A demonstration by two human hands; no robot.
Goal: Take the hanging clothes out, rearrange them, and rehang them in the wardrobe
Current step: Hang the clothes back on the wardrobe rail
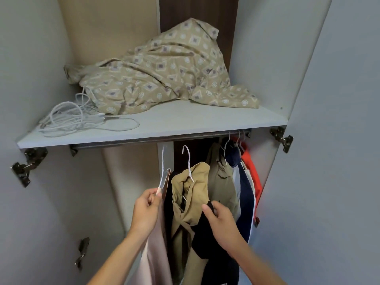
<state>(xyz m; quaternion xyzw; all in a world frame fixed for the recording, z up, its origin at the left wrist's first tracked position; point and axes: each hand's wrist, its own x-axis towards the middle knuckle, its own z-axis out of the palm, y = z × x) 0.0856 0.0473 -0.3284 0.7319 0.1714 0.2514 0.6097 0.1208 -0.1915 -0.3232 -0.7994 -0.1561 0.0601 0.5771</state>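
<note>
While your left hand (146,208) pinches a white hanger (164,173), your right hand (221,220) at 3 o'clock grips black cloth (205,239).

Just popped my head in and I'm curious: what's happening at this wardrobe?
A person is sorting hanging clothes. Their left hand pinches a white hanger carrying a pale pink garment, its hook up at the rail. Their right hand grips dark fabric beside a tan garment whose hanger is off the rail. More clothes hang at right.
</note>
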